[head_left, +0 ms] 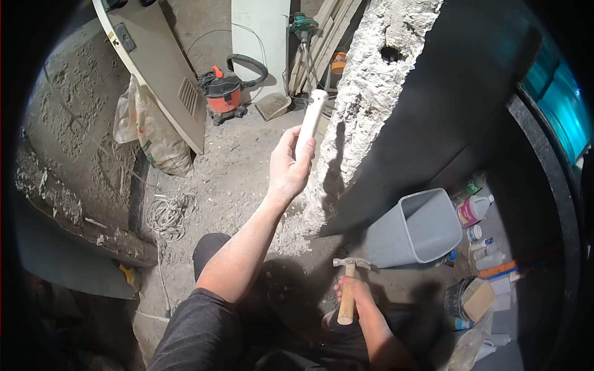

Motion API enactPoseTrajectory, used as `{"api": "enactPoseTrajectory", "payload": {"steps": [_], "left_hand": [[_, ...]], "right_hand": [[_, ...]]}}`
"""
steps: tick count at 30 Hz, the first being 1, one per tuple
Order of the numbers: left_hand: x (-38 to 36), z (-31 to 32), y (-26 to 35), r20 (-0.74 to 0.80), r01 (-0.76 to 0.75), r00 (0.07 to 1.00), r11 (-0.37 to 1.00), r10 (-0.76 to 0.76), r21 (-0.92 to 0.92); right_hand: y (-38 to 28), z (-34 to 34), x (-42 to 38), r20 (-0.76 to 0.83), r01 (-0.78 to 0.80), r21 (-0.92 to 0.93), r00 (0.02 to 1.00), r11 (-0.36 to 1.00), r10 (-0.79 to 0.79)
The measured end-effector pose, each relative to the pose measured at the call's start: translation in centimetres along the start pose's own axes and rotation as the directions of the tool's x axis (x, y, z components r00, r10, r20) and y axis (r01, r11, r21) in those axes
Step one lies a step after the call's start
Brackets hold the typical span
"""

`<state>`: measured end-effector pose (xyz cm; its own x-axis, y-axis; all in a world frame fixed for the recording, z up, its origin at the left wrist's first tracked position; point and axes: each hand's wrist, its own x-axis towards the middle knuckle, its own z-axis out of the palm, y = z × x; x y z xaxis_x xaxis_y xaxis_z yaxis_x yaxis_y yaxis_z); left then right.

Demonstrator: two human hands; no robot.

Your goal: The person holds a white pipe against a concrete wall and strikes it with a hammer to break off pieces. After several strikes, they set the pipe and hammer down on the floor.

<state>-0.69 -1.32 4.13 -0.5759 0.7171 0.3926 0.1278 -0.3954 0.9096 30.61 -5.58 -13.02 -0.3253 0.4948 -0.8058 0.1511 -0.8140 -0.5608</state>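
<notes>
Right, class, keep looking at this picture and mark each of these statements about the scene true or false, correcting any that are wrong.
1. The right hand grips a hammer with a wooden handle. True.
2. The left hand is empty. False: it holds a long white object.
3. A loose coil of pale cord lies on the dusty floor. True.
4. The hammer's head rests against the rough wall edge. False: the two are apart.
5. The red and black vacuum cleaner stands among the bottles beside the grey bin. False: it stands farther off, near a pale upright panel.
</notes>
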Motion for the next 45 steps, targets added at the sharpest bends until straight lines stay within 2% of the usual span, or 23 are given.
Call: {"api": "enactPoseTrajectory", "payload": {"steps": [3,6,7,8,10,11,12,14,16,18,24,26,28,29,31,32,34,36,38,40,42,44,45], "left_hand": [[-0.4,0.5,1.2,-0.008,-0.020,1.000,0.996,0.019,-0.087],[-0.4,1.2,0.2,0.190,0.039,0.980,0.995,-0.057,0.094],[-0.5,1.6,0.1,0.105,-0.101,0.991,0.979,0.083,0.178],[-0.4,1.3,0.1,0.104,-0.102,0.991,0.979,0.084,0.177],[0.0,0.3,2.3,0.099,0.020,0.994,0.966,-0.047,0.256],[0.4,-0.8,3.0,0.185,0.069,0.977,0.982,-0.101,0.174],[0.8,-2.1,4.1,0.257,0.183,0.933,0.947,-0.251,0.263],[0.7,-3.2,4.7,0.225,0.222,0.933,0.942,-0.280,0.250],[0.7,-2.9,4.4,0.175,0.200,0.956,0.961,-0.234,0.192],[0.5,-2.2,3.1,0.111,0.188,0.980,0.957,-0.167,-0.219],[-0.8,1.9,0.7,0.128,0.276,0.960,0.924,-0.250,-0.263],[0.4,-0.7,3.0,0.252,0.371,0.916,0.900,-0.313,-0.229],[0.9,-4.0,4.5,0.520,0.563,0.703,0.827,-0.486,0.011],[0.8,-4.4,4.3,0.512,0.507,0.738,0.862,-0.440,0.010],[0.9,-5.0,4.0,0.494,0.442,0.780,0.897,-0.384,-0.001],[1.2,-5.1,4.0,0.335,0.403,0.876,0.908,-0.348,-0.111],[2.1,-6.2,3.3,0.066,0.322,0.946,0.909,-0.316,-0.266],[3.3,-7.9,2.4,-0.105,0.316,0.924,0.890,-0.367,-0.329],[4.0,-9.5,1.9,-0.153,0.276,0.922,0.880,-0.356,-0.386],[4.3,-10.5,2.0,-0.307,0.241,0.861,0.856,-0.406,-0.458],[4.1,-11.3,2.2,-0.316,0.243,0.853,0.852,-0.415,-0.463],[3.6,-12.0,2.3,-0.306,0.236,0.859,0.847,-0.411,-0.476],[3.4,-12.1,2.6,-0.315,0.253,0.849,0.849,-0.425,-0.464]], "right_hand": [[-0.2,0.4,-0.1,-0.029,0.012,-0.007,1.000,1.000,-0.012],[0.0,0.6,0.0,-0.045,0.025,-0.010,0.999,1.000,-0.025],[0.0,0.6,0.0,-0.048,0.027,-0.014,0.998,1.000,-0.027],[0.0,0.6,0.0,-0.049,0.028,-0.015,0.998,1.000,-0.028],[0.0,0.5,-0.1,-0.033,0.032,-0.012,0.999,0.999,-0.032],[0.1,0.1,0.0,-0.037,0.034,-0.010,0.999,0.999,-0.035],[0.3,-0.2,0.4,-0.015,0.028,-0.014,0.999,1.000,-0.028],[0.4,-0.4,0.5,0.010,0.020,-0.014,1.000,1.000,-0.020],[0.3,-0.2,0.4,0.006,0.019,-0.008,1.000,1.000,-0.019],[0.3,0.0,0.6,-0.009,0.025,-0.012,1.000,1.000,-0.025],[-0.7,1.0,-0.5,-0.048,0.060,-0.047,0.997,0.997,-0.062],[-0.7,0.4,-0.1,-0.045,0.081,-0.060,0.996,0.995,-0.083],[-0.1,-0.3,0.4,-0.070,0.132,-0.020,0.989,0.991,-0.133],[0.0,-0.4,0.3,-0.073,0.140,-0.032,0.987,0.990,-0.142],[0.0,0.5,-1.1,-0.156,0.342,-0.156,0.918,0.927,-0.365],[0.0,0.8,-1.6,-0.151,0.351,-0.163,0.915,0.922,-0.375],[-0.3,1.7,-3.1,-0.111,0.697,-0.374,0.622,0.612,-0.775],[-2.2,3.6,-6.8,-0.123,0.768,-0.360,0.524,0.530,-0.843],[-3.2,2.8,-6.6,0.009,0.776,-0.569,0.337,0.272,-0.941],[-4.5,4.0,-9.3,0.113,0.790,-0.562,0.369,0.247,-0.923],[-6.1,5.9,-11.6,0.202,0.797,-0.557,0.402,0.233,-0.893],[-8.4,8.9,-13.3,0.446,0.593,-0.740,0.082,-0.316,-0.891],[-9.4,10.8,-15.0,0.460,0.545,-0.768,0.106,-0.336,-0.881]]}}
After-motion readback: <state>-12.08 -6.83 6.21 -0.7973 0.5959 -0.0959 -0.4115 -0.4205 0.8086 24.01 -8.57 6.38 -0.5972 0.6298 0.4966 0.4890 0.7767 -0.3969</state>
